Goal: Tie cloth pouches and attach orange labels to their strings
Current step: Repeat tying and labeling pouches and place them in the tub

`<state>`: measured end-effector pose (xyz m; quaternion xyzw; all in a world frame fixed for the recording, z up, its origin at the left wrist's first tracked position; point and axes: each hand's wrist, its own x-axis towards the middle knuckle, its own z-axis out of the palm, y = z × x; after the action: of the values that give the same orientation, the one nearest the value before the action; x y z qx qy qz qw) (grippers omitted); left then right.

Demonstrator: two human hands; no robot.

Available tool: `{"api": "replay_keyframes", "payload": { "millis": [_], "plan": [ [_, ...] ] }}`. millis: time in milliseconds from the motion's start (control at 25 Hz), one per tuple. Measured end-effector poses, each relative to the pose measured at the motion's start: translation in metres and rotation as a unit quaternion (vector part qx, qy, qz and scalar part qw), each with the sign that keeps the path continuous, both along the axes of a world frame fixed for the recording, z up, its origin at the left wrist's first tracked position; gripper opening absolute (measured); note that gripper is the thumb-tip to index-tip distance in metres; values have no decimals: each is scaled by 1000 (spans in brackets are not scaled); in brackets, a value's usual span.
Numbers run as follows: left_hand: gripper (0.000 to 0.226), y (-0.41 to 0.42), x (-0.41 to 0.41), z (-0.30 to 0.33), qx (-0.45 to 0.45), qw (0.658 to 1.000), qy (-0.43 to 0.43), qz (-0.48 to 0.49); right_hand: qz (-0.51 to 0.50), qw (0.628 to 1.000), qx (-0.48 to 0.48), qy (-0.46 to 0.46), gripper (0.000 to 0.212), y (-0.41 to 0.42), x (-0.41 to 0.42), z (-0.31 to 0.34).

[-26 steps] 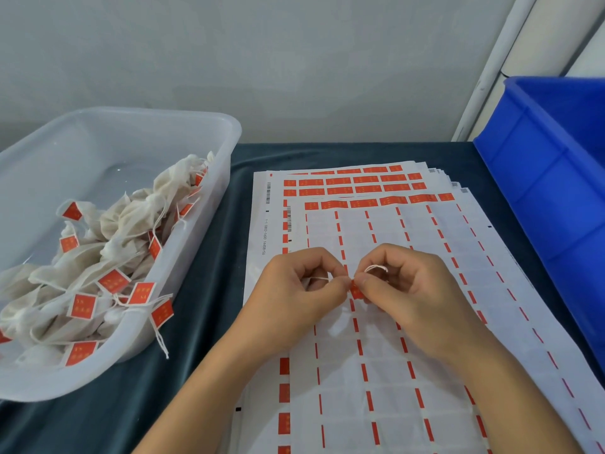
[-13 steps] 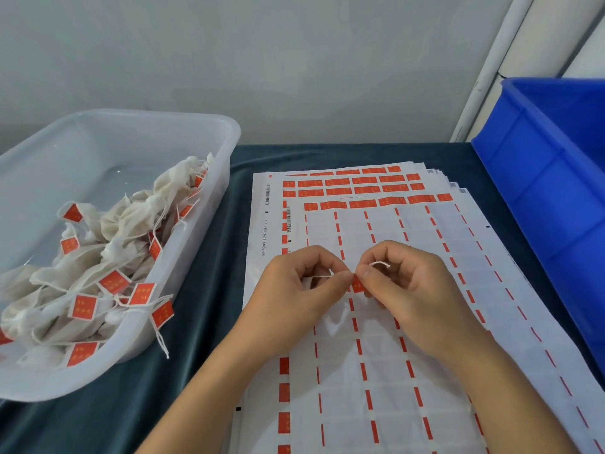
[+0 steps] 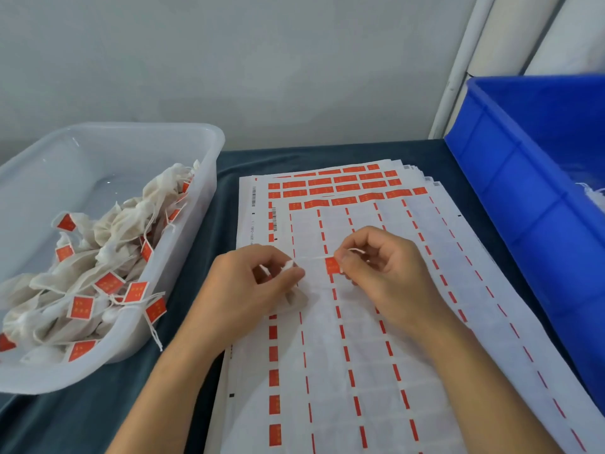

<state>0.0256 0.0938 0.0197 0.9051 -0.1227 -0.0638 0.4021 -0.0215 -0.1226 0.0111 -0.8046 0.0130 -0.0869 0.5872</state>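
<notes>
My left hand (image 3: pixel 252 283) grips a small white cloth pouch (image 3: pixel 288 267) over the label sheets; most of the pouch is hidden under my fingers. A white string (image 3: pixel 314 257) runs taut from the pouch to my right hand (image 3: pixel 376 273). My right thumb and forefinger pinch an orange label (image 3: pixel 331 265) folded on that string, and a loop of string shows above my right fingers. The two hands are a short gap apart.
A clear plastic tub (image 3: pixel 209 191) at the left holds several tied pouches with orange labels. A stack of label sheets (image 3: pixel 360 355), mostly peeled, lies on the dark cloth. A blue crate (image 3: pixel 523 191) stands at the right edge, against the wall.
My hands have drawn apart. The left hand moved left with the pouch, so the string is now stretched and the orange label is plainly visible at my right fingertips.
</notes>
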Motion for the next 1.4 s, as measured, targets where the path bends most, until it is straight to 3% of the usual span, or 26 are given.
{"api": "replay_keyframes", "payload": {
  "millis": [160,360,640,880,1080,1160,1400],
  "plan": [
    [21,-8,-8,4,-27,995,-59,74,30,997,-58,-27,5,5,-3,4],
    [9,-16,-27,29,-93,982,-149,73,100,986,-117,-59,22,20,-7,28],
    [12,31,-43,79,-72,946,-298,104,188,950,-224,-106,53,65,-9,85],
    [13,93,-18,101,7,908,-379,180,264,942,-169,-116,68,140,31,99],
    [10,110,14,82,93,941,-279,170,225,940,-230,-117,51,171,65,77],
    [12,108,15,72,105,941,-276,165,206,940,-242,-123,45,171,69,68],
    [17,101,4,80,225,895,-348,167,178,941,-223,-181,52,157,64,65]
  ]
}}
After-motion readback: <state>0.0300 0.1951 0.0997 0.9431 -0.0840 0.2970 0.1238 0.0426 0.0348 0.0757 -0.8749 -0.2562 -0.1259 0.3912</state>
